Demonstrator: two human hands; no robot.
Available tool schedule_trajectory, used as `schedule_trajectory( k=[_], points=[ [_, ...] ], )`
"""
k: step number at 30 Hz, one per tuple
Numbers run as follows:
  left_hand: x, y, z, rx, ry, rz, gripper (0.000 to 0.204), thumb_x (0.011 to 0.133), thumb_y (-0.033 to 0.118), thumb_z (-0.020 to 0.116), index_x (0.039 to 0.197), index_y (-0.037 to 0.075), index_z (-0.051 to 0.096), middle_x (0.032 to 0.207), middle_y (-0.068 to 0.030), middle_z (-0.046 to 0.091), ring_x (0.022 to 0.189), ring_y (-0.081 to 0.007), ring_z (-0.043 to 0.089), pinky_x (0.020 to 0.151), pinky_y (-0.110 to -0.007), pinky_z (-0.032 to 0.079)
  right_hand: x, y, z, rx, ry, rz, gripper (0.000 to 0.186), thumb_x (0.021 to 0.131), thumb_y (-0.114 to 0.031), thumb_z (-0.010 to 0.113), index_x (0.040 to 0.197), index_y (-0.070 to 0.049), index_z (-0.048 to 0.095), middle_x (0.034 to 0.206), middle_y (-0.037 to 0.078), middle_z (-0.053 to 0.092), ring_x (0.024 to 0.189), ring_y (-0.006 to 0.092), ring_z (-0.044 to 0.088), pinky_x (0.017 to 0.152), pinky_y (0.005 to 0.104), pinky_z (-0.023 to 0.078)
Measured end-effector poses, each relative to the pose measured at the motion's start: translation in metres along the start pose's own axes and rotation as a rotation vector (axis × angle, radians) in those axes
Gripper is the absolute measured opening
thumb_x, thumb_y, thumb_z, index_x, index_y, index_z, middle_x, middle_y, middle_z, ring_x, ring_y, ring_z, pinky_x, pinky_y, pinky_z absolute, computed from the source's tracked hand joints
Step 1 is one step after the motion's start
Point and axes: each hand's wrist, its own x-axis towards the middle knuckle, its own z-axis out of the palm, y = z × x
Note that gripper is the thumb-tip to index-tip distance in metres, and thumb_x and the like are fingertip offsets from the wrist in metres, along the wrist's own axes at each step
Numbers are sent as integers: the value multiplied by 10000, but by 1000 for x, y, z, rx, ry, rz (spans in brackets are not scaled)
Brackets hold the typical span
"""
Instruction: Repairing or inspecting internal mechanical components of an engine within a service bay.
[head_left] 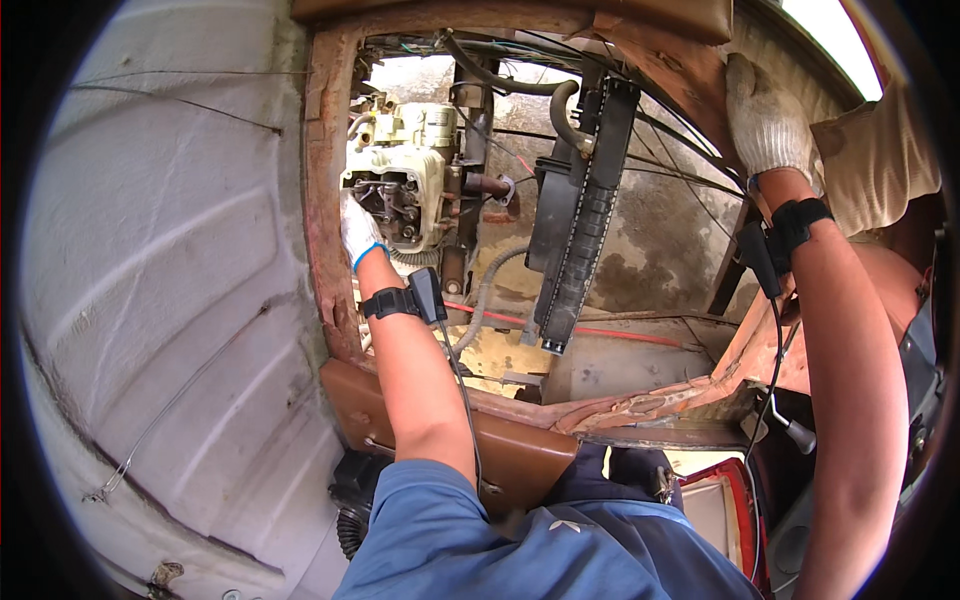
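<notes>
My left hand, in a white knit glove with a blue cuff, reaches down to the near left side of an engine. It touches the rim of the open cylinder head, where dark valve parts lie exposed. Its fingers are mostly hidden there, and I cannot make out anything in them. Far to the right, my right hand, also in a white glove, is closed over the edge of the rusty metal frame around the engine bay. Both wrists carry black straps with small devices.
A black radiator with a bent hose stands inside the bay. Thin cables and a red pipe cross it. Brown padded panels border the opening. A pale ribbed metal panel fills the left; tan cloth lies beside my right hand.
</notes>
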Motion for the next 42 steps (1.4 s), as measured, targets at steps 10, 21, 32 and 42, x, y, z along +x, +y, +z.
schedule_trajectory(
  k=[10, 21, 32, 42],
  points=[
    [24, -21, -2, 268, 94, -76, 737, 989, 568, 543, 1262, -106, 665, 1209, -210, 725, 1044, -276, 693, 912, -398, 529, -8, -9, -9, 11, 47, 5, 543, 1063, -508, 313, 1350, -167, 622, 1211, 239, 695, 1110, 482, 643, 958, 537, 519],
    [114, -135, -10, 221, -5, 445, 612, 1115, 423, 353, 1516, -23, 475, 1551, -133, 506, 1419, -273, 473, 1193, -349, 357, -18, -30, -41, 183, 56, 22, 496, 1027, -493, 433, 1029, -104, 742, 965, 255, 727, 896, 454, 708, 819, 553, 558],
    [90, -114, 4, 60, -150, 203, 558, 1113, 386, 363, 1450, -22, 541, 1464, -112, 574, 1315, -254, 534, 1141, -357, 406, -17, -29, -38, 131, -16, 74, 497, 1036, -472, 388, 1063, -93, 710, 958, 251, 732, 924, 460, 700, 856, 552, 542],
    [87, -113, 18, -5, -295, 93, 493, 1117, 317, 370, 1384, -24, 606, 1378, -103, 637, 1218, -244, 585, 1092, -369, 450, -22, -42, -54, 159, 22, 57, 478, 1035, -447, 380, 1045, -113, 721, 950, 250, 730, 935, 465, 691, 852, 555, 536]
  ],
)
